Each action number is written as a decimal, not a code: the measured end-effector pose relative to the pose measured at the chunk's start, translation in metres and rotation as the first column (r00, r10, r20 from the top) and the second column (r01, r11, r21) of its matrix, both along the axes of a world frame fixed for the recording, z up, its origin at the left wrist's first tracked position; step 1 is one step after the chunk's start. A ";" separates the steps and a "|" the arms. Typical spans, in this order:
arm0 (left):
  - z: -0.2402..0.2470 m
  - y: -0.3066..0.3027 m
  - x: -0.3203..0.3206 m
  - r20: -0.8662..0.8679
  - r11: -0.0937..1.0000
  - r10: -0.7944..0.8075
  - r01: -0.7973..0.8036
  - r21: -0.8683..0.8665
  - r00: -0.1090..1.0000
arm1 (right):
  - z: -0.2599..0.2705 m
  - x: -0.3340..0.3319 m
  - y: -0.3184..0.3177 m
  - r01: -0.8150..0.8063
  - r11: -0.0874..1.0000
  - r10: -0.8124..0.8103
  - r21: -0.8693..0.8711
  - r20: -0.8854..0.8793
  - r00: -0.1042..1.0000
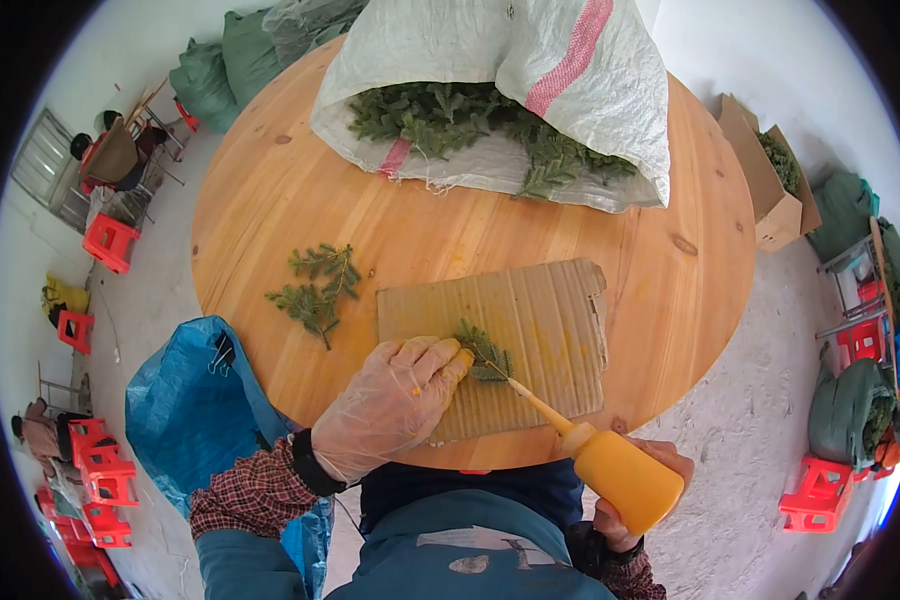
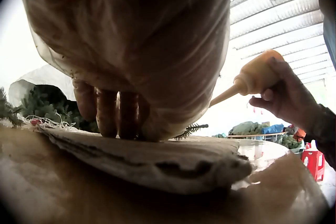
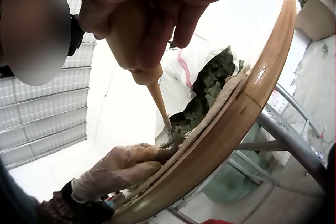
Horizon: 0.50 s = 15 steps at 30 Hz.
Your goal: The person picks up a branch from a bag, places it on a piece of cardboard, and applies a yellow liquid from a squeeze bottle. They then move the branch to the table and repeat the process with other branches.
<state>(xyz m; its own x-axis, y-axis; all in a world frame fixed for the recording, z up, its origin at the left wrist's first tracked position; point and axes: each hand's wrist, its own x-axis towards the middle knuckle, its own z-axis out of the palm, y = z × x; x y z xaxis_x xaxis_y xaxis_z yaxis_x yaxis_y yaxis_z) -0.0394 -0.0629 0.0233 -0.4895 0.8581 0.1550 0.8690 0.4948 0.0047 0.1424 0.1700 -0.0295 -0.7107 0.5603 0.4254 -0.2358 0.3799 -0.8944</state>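
- Orange soft-plastic squeeze bottle [image 1: 625,478] with a long tapered nozzle: held off the near table edge, its belly enclosed by the curled fingers of the bare right hand [image 1: 665,462]. The long axis is slanted up-left, with the nozzle tip aimed at the sprig. The walls are judged yielding, so the belly is the best grip point.
- Small green needle-leaved sprig [image 1: 486,354]: laid diagonally on the ribbed brown cardboard sheet [image 1: 540,310]. It is judged light, springy and easily shifted.
- Clear-gloved left hand [image 1: 395,400]: its fingers are stretched out and pressed onto the sprig's near end, with nothing enclosed.
- Round pale wooden table [image 1: 270,200]: loose green sprigs [image 1: 315,285] and a white woven sack [image 1: 570,60] of greenery are carried.
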 end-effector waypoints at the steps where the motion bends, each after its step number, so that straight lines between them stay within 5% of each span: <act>1: 0.000 0.000 0.000 -0.002 1.000 0.000 0.000 -0.001 1.000 | -0.001 0.001 0.003 -0.029 0.999 0.029 0.014 -0.003 1.000; 15: -0.005 -0.001 -0.002 0.034 0.999 -0.006 0.005 0.040 0.999 | -0.002 0.017 0.014 -0.063 0.998 0.063 0.007 0.027 0.998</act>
